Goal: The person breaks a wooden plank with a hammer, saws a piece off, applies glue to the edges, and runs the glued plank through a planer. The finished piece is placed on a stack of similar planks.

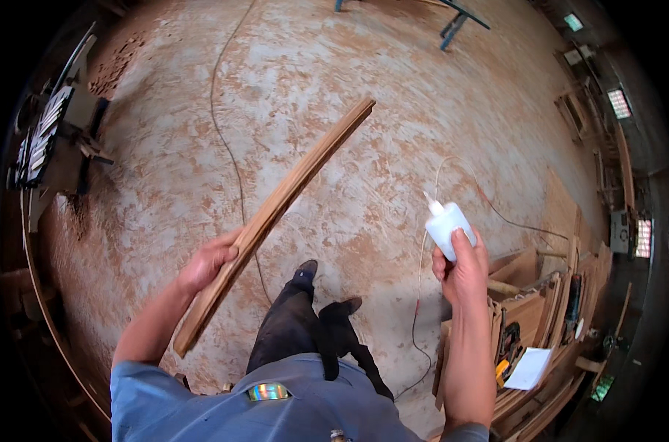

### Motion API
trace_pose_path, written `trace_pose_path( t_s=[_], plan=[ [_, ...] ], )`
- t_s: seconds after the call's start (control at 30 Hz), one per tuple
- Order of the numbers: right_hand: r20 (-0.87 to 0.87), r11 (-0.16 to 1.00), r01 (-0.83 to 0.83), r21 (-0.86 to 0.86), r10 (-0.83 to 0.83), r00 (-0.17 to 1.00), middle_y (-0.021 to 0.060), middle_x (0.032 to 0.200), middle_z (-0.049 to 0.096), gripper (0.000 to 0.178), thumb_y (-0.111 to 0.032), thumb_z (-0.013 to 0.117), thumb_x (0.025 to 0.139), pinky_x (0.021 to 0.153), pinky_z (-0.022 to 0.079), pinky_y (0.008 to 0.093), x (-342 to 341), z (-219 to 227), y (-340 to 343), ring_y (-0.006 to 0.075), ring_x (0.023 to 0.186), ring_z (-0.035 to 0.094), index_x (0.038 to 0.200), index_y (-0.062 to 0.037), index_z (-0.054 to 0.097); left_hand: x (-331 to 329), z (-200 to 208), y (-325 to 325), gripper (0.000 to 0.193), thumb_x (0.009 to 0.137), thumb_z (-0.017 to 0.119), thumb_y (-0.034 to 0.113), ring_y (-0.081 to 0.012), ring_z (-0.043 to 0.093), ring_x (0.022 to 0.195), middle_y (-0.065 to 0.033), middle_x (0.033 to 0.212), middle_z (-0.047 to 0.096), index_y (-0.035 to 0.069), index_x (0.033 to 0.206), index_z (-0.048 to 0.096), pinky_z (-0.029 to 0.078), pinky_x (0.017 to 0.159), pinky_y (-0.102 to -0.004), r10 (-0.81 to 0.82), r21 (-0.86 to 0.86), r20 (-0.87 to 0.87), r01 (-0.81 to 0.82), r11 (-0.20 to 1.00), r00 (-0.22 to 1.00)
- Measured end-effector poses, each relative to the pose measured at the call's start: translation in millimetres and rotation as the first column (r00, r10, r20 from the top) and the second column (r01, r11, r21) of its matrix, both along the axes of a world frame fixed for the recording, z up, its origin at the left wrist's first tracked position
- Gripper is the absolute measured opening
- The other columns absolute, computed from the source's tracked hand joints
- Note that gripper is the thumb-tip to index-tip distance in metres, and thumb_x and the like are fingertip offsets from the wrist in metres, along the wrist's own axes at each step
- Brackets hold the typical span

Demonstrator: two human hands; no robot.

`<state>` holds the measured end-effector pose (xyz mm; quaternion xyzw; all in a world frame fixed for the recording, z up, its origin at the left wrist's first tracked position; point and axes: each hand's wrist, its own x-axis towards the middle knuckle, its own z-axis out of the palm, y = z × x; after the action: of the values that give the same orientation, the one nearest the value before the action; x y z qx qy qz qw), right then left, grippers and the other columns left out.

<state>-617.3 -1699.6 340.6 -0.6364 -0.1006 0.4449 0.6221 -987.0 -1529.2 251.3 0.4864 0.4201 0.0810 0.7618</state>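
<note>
A long, grooved strip of brown wood moulding point(297, 180) slants across the middle of the view, its far end up and to the right. Near its lower end my left hand point(210, 261) is closed round it, thumb on top. My right hand point(463, 269) grips a white squeeze bottle point(448, 227) with a narrow nozzle that points up and to the left. Bottle and wood are well apart, both held in the air above the floor.
At the right stands a wooden bench or stack of boards point(526, 317) with a paper sheet point(529, 368) on it. Cables point(235, 162) cross the dusty floor point(349, 184). A machine point(61, 140) stands far left; blue metal legs point(452, 33) show at the top.
</note>
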Motion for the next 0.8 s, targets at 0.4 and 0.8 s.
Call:
trace_pose_path(
  t_s=[0.4, 0.8],
  plan=[
    [0.190, 0.995, 0.050, -0.081, -0.034, 0.981, 0.0041, 0.067, 0.059, 0.027, -0.027, 0.062, 0.088, 0.038, 0.033, 0.0195, 58, -17, -9, 0.0051, 0.046, 0.046, 0.098, -0.0031, 0.053, -12, 39, -52, 0.057, 0.096, 0.046, 0.036, -0.0104, 0.050, 0.101, -0.0031, 0.115, 0.058, -0.002, 0.138, 0.040, 0.039, 0.087, -0.0255, -0.367, 0.065, 0.042, 0.364, 0.929, 0.929],
    [0.268, 0.990, 0.092, -0.108, -0.060, 0.961, 0.0025, 0.066, 0.060, 0.028, -0.029, 0.064, 0.088, 0.039, 0.033, 0.0193, 76, -17, -28, 0.0045, 0.046, 0.046, 0.101, -0.0061, 0.054, -12, 35, -56, 0.055, 0.096, 0.049, 0.032, -0.0129, 0.049, 0.113, -0.0060, 0.123, 0.056, -0.003, 0.137, 0.040, 0.037, 0.096, -0.0274, -0.417, 0.040, 0.125, 0.415, 0.909, 0.901]
  ],
)
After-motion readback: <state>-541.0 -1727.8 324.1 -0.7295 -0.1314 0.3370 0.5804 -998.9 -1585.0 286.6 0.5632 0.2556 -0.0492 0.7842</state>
